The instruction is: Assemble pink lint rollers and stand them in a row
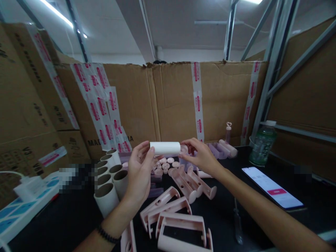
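A white tube (165, 148) is held up level above the black tabletop (223, 217), lying crosswise in front of the person, and everything else can be placed from it. At its left end, the left hand (140, 171) grips it between thumb and bent fingers; a dark beaded bracelet (109, 236) circles that wrist. At its right end, the right hand (201, 155) pinches a round pink cap (184, 148) between thumb and fingertips, close against the tube's opening; whether the cap sits inside it I cannot tell. Below the tube, small pink discs (158, 172) lie in a loose cluster on the table. Nearer the person than the tube are pink frames (181, 217), some leaning over one another, with slimmer pink brackets (183, 185) lying side by side between them and the discs. To the left of the tube, wider pale cardboard cylinders (106, 201) stand upright in a group, and farther left lies a power strip (34, 206) with a white plug (28, 189) in it. To the right of the tube, beyond the right forearm, are a lit phone (273, 187) and a green bottle (263, 145); a screwdriver (238, 224) lies nearer the person. Behind the tube rises a taped cardboard wall (175, 101).
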{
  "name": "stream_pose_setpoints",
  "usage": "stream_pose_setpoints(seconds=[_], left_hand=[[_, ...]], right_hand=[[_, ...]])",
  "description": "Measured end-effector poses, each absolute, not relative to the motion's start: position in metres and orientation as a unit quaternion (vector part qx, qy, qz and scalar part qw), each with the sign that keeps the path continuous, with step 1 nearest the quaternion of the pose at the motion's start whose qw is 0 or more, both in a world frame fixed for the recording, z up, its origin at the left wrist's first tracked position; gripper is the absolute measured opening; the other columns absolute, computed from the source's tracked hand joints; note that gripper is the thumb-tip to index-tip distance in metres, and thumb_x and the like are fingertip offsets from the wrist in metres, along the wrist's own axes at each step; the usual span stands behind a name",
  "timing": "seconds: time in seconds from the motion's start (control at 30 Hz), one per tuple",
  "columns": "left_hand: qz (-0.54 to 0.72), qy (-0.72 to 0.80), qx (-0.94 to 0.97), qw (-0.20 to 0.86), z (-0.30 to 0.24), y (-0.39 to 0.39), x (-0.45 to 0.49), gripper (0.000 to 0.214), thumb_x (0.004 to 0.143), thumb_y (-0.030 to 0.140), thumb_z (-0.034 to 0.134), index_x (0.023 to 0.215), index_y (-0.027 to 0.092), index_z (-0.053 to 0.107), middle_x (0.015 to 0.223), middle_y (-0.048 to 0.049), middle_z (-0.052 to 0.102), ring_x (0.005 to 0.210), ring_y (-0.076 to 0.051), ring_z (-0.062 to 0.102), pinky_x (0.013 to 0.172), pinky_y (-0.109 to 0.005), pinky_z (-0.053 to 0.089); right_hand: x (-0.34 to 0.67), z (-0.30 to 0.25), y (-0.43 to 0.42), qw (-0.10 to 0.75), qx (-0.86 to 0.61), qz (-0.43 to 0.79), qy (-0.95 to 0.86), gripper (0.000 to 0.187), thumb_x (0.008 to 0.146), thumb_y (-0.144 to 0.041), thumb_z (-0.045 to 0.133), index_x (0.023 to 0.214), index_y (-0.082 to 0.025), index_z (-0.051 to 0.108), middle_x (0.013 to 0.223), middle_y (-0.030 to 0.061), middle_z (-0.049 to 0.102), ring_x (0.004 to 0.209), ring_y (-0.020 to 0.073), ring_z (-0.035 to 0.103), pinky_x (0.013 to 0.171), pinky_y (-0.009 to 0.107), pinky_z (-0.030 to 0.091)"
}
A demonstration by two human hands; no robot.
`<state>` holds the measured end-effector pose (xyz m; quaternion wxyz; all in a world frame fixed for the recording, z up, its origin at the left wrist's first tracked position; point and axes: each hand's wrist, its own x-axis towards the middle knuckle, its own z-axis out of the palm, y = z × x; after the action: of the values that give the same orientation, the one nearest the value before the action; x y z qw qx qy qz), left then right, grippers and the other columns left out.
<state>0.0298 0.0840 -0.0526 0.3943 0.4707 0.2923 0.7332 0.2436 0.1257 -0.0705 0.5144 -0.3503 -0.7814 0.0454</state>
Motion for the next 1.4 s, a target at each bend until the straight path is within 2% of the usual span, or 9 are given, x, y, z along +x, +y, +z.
stream_pose_setpoints(seconds=[0.17, 0.33, 0.53, 0.73, 0.83, 1.0, 1.17, 1.3, 1.4], left_hand=[[0.722, 0.3, 0.466, 0.414, -0.064, 0.084, 0.03, 0.034, 0.078, 0.034, 0.079, 0.106, 0.018, 0.068, 0.116, -0.0066, 0.066, 0.112, -0.023, 0.062, 0.084, -0.033, 0.06], [0.727, 0.286, 0.452, 0.431, -0.07, 0.088, 0.028, 0.031, 0.077, 0.034, 0.08, 0.102, 0.018, 0.07, 0.112, -0.0059, 0.067, 0.108, -0.021, 0.063, 0.084, -0.033, 0.06], [0.73, 0.262, 0.436, 0.457, -0.076, 0.09, 0.028, 0.027, 0.079, 0.034, 0.079, 0.099, 0.017, 0.072, 0.11, -0.0048, 0.066, 0.104, -0.02, 0.063, 0.081, -0.032, 0.061], [0.718, 0.244, 0.434, 0.486, -0.082, 0.092, 0.027, 0.023, 0.082, 0.033, 0.078, 0.099, 0.018, 0.073, 0.111, -0.0045, 0.066, 0.105, -0.019, 0.062, 0.084, -0.034, 0.062], [0.714, 0.239, 0.441, 0.489, -0.082, 0.092, 0.027, 0.026, 0.083, 0.033, 0.077, 0.106, 0.021, 0.073, 0.119, -0.0046, 0.065, 0.107, -0.02, 0.063, 0.086, -0.037, 0.062], [0.708, 0.241, 0.44, 0.497, -0.078, 0.089, 0.029, 0.033, 0.082, 0.032, 0.078, 0.113, 0.022, 0.073, 0.128, -0.0061, 0.065, 0.108, -0.021, 0.065, 0.085, -0.036, 0.063], [0.693, 0.241, 0.436, 0.522, -0.076, 0.086, 0.03, 0.033, 0.081, 0.029, 0.079, 0.112, 0.022, 0.072, 0.118, -0.0052, 0.068, 0.098, -0.019, 0.067, 0.08, -0.033, 0.063], [0.681, 0.244, 0.428, 0.541, -0.076, 0.086, 0.029, 0.027, 0.082, 0.028, 0.078, 0.106, 0.019, 0.071, 0.111, -0.0046, 0.069, 0.094, -0.018, 0.068, 0.078, -0.032, 0.062], [0.673, 0.247, 0.417, 0.558, -0.077, 0.084, 0.03, 0.025, 0.081, 0.028, 0.079, 0.102, 0.016, 0.07, 0.104, -0.005, 0.07, 0.087, -0.016, 0.068, 0.077, -0.032, 0.063]], right_hand=[[0.244, -0.079, 0.119, 0.511, -0.316, 0.053, -0.798, 0.038, 0.085, -0.03, 0.079, 0.119, -0.02, 0.067, 0.096, 0.0035, 0.063, 0.083, 0.0161, 0.058, 0.074, 0.028, 0.046], [0.241, -0.088, 0.121, 0.548, -0.289, 0.096, -0.779, 0.044, 0.084, -0.037, 0.08, 0.123, -0.022, 0.067, 0.1, 0.0048, 0.065, 0.084, 0.0169, 0.06, 0.077, 0.029, 0.05], [0.238, -0.086, 0.114, 0.572, -0.274, 0.064, -0.771, 0.049, 0.085, -0.041, 0.078, 0.13, -0.027, 0.068, 0.097, 0.0033, 0.061, 0.084, 0.0168, 0.059, 0.081, 0.032, 0.051], [0.237, -0.087, 0.111, 0.569, -0.26, 0.081, -0.776, 0.052, 0.093, -0.037, 0.07, 0.144, -0.032, 0.058, 0.129, 0.0079, 0.063, 0.117, 0.0215, 0.061, 0.102, 0.037, 0.05], [0.235, -0.089, 0.111, 0.545, -0.246, 0.101, -0.795, 0.057, 0.095, -0.035, 0.067, 0.15, -0.031, 0.05, 0.13, 0.0079, 0.065, 0.115, 0.0202, 0.064, 0.1, 0.035, 0.052], [0.233, -0.094, 0.113, 0.547, -0.245, 0.094, -0.795, 0.059, 0.094, -0.033, 0.069, 0.15, -0.03, 0.05, 0.131, 0.008, 0.065, 0.116, 0.0195, 0.064, 0.1, 0.034, 0.053], [0.232, -0.099, 0.113, 0.566, -0.234, 0.133, -0.779, 0.063, 0.088, -0.034, 0.075, 0.148, -0.03, 0.053, 0.132, 0.009, 0.066, 0.115, 0.0212, 0.066, 0.097, 0.033, 0.056], [0.23, -0.099, 0.11, 0.572, -0.242, 0.095, -0.778, 0.062, 0.085, -0.035, 0.079, 0.143, -0.029, 0.058, 0.129, 0.0094, 0.069, 0.114, 0.0229, 0.067, 0.1, 0.036, 0.054], [0.229, -0.097, 0.106, 0.566, -0.239, 0.078, -0.785, 0.06, 0.085, -0.038, 0.078, 0.142, -0.031, 0.06, 0.127, 0.0088, 0.069, 0.114, 0.0233, 0.066, 0.096, 0.036, 0.055]])
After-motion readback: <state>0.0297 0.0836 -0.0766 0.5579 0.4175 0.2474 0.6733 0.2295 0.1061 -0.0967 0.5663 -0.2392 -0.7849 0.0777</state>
